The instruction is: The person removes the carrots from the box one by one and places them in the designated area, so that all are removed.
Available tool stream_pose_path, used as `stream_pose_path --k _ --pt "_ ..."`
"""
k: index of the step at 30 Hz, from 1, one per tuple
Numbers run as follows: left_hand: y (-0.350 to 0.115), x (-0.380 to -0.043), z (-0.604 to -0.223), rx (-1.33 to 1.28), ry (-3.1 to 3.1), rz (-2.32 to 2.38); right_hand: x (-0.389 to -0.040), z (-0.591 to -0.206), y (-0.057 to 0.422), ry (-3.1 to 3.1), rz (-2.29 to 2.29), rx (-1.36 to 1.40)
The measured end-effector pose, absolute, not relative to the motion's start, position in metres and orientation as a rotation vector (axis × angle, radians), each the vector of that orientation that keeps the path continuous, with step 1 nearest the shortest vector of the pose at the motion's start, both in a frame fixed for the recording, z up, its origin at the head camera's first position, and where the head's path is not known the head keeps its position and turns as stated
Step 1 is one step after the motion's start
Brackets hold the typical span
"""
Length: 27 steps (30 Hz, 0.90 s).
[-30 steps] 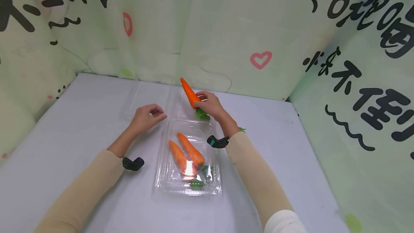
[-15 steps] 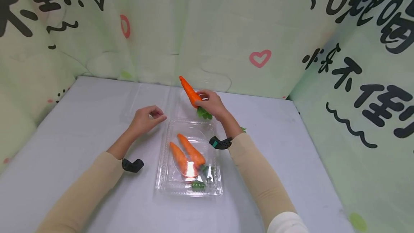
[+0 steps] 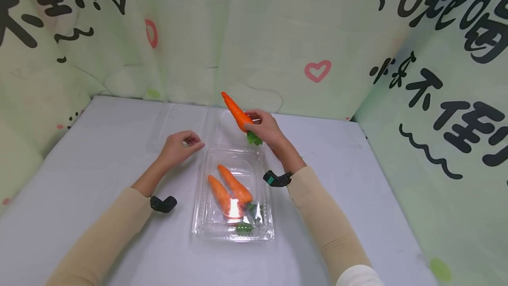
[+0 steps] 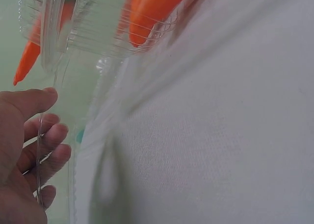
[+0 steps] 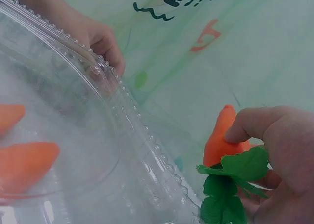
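Pale green printed backdrop (image 3: 262,16) behind white worktop (image 3: 337,215). Right hand (image 3: 267,128): thumb and fingers gripping leafy end of carrot (image 3: 236,111), beyond clear box (image 3: 199,208) containing two carrots (image 3: 235,182). Left hand (image 3: 177,147): loosely curled, thumb apart from fingertips; contact with plastic edge unclear.

Bold black characters (image 3: 50,1) reading "不到!" and other partly legible black characters (image 3: 420,84) mark the pale-green fabric curtain (image 3: 258,34).

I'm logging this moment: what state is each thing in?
Held carrot: gripped near its leaves
Right hand: pinching that carrot
Left hand: loosely curled, hold unclear
Front clear box: looks closed
Left boxed carrot: lying inside
Right boxed carrot: lying inside
Rear clear container: appears open
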State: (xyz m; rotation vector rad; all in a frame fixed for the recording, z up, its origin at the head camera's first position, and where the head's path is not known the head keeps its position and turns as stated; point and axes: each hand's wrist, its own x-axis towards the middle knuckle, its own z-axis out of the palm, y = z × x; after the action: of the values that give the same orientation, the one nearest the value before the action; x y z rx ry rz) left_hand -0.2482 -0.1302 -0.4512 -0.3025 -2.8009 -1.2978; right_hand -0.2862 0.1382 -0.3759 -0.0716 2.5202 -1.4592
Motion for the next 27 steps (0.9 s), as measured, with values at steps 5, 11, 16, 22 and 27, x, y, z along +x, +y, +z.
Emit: stream_pose_path --k 5,11,16,22,27 --pt "-0.130 -0.250 -0.452 -0.309 -2.786 -1.307 -0.284 -0.371 0.144 2.540 -1.488 -0.133" --pt "-0.132 -0.249 -0.453 -0.320 -2.763 -1.302 -0.281 -0.369 0.152 2.542 -1.517 -0.126" --pt "-0.131 -0.249 -0.450 -0.329 -2.763 -1.303 -0.278 -0.366 0.163 2.536 -1.508 -0.110" --pt "-0.130 -0.247 -0.449 -0.336 -2.761 -1.305 -0.272 -0.366 0.176 2.560 -1.476 -0.068" --pt "-0.131 -0.245 -0.450 -0.321 -2.773 -1.287 -0.269 -0.370 0.187 2.568 -1.485 -0.031"
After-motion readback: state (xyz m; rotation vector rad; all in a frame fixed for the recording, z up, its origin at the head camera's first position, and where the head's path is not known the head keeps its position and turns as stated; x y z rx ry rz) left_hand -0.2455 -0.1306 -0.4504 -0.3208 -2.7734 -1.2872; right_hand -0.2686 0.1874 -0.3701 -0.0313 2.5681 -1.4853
